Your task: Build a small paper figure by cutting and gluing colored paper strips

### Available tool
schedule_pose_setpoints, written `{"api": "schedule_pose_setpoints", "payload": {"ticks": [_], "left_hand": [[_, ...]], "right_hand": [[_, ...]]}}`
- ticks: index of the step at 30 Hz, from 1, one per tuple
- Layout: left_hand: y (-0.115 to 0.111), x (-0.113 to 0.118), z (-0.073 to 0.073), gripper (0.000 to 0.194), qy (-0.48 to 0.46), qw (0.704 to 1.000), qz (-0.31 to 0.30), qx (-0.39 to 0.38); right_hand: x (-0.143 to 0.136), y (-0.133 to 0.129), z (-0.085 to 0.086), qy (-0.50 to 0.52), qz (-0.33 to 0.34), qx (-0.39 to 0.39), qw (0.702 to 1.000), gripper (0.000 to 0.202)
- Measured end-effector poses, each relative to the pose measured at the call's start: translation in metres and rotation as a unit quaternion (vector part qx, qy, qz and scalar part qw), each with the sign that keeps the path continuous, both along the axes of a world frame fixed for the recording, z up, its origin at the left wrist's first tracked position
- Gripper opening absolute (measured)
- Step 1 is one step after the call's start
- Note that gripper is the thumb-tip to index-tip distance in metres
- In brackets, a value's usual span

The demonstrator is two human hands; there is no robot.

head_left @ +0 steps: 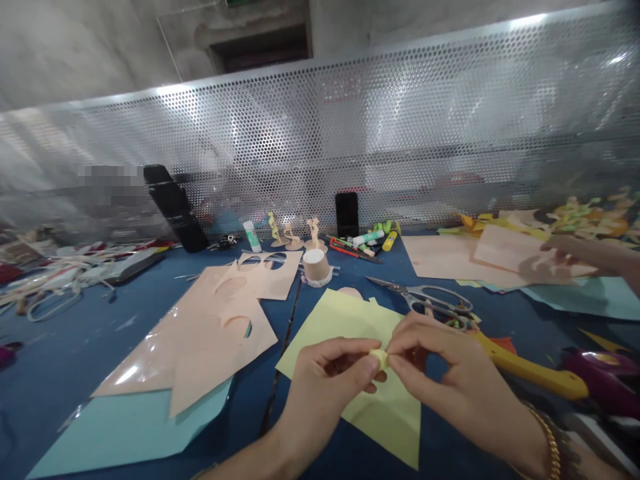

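Observation:
A small pale yellow paper piece [380,359] is pinched between the fingertips of both hands at the lower middle of the view. My left hand [330,380] grips it from the left with thumb and index finger. From the right, my right hand [445,380] holds it the same way, a gold bracelet on that wrist. Beneath both hands lies a yellow-green paper sheet [345,313]. Metal scissors [430,297] rest just beyond my right hand, beside a roll of tape [316,265] standing farther left.
Peach sheets with round holes [200,333] and a blue sheet [135,427] lie left. Glue sticks, a cutter [355,250] and a phone [347,213] stand or lie behind. Another person's hand [575,252] touches papers at right. A yellow handle [535,370] lies lower right.

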State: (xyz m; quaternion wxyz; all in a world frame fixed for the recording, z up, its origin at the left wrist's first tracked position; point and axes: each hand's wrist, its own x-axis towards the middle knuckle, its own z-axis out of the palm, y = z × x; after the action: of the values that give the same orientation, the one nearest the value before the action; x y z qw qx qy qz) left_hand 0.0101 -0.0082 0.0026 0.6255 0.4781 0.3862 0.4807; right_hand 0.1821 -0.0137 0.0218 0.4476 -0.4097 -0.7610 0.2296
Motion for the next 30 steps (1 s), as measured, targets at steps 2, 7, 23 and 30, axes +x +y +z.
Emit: {"api": "schedule_pose_setpoints", "payload": {"ticks": [2,7,23,30], "left_hand": [[0.000,0.000,0.000,0.016,-0.016,1.000,0.009,-0.016],[0.001,0.000,0.000,0.018,-0.067,0.995,0.029,-0.072],[-0.003,0.002,0.001,0.014,-0.079,0.994,0.013,-0.074],[-0.003,0.001,0.002,0.015,-0.065,0.996,0.009,-0.066]], "right_hand": [[0.000,0.000,0.000,0.010,-0.003,0.020,1.000,0.012],[0.001,-0.001,-0.003,-0.004,-0.024,0.138,0.990,0.009],[0.003,-0.005,-0.012,-0.082,-0.078,0.276,0.955,0.008],[0.005,-0.005,-0.011,-0.122,-0.070,0.290,0.947,0.011]]}}
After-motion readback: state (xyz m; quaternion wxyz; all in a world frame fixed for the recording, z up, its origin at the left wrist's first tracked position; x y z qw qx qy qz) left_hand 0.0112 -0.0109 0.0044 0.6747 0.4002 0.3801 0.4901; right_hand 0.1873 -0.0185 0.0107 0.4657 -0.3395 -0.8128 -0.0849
